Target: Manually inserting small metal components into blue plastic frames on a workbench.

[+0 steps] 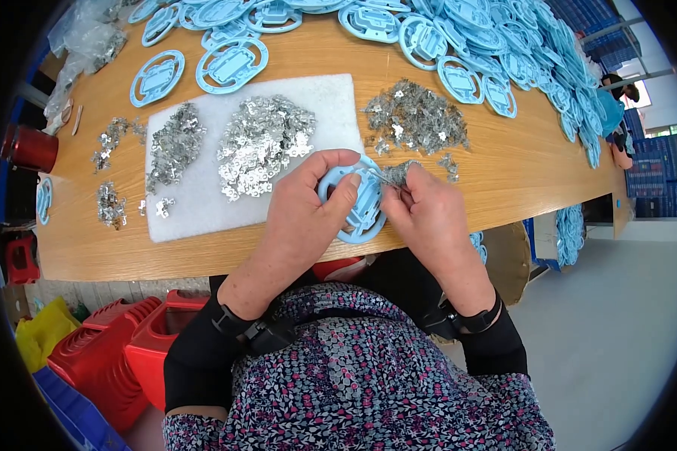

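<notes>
My left hand (301,207) is closed around the left rim of a light blue oval plastic part (365,204), thumb on its face. The part is tilted up at the table's near edge, and its moulded centre shows. Against its right side, my right hand (432,214) pinches a thin silvery metal tool (384,179) that looks like tweezers. The tool's tip reaches to the part's upper right; whether it grips a small piece is too fine to tell. Just beyond the right hand lies a heap of small metal clips (415,116).
A white foam sheet (335,98) bears two heaps of metal clips (259,146). Smaller clip clusters (111,204) lie left of it. Many blue plastic parts (474,30) pile up along the far side. A red cup (31,148) stands at left; red stools (105,349) are below the table.
</notes>
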Action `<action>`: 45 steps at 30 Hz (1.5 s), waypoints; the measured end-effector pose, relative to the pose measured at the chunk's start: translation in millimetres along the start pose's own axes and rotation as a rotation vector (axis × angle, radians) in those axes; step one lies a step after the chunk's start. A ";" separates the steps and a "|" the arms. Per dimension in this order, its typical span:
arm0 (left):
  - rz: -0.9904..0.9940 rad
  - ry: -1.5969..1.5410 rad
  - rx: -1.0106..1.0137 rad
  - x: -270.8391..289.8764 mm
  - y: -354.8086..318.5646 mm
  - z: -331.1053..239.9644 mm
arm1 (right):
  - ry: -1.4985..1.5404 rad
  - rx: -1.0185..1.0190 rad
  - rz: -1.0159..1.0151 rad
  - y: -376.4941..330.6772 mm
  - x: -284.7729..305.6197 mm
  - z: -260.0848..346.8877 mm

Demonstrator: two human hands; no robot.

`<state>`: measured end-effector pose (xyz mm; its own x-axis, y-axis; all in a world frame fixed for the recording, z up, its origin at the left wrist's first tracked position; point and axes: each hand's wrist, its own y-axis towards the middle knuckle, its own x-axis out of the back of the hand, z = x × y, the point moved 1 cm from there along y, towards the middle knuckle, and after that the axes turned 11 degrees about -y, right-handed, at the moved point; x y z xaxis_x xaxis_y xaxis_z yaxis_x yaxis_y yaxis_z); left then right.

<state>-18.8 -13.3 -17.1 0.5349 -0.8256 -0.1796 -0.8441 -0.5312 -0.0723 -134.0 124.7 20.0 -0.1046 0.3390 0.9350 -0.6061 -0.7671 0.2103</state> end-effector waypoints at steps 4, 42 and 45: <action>-0.013 -0.009 0.032 -3.6 -0.6 -6.3 | -0.037 0.009 0.058 5.3 8.6 0.2; 0.303 0.176 0.019 -2.3 -4.8 -28.4 | 1.091 -0.449 0.558 -16.8 14.4 -20.6; 0.305 0.139 0.109 -2.0 -4.2 -27.3 | 1.088 -0.425 0.567 -17.8 11.7 -20.1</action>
<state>-15.3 -14.6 10.4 0.2514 -0.9650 -0.0747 -0.9606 -0.2393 -0.1411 -140.3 153.3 21.5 -0.8884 0.4455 0.1107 -0.4470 -0.7844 -0.4300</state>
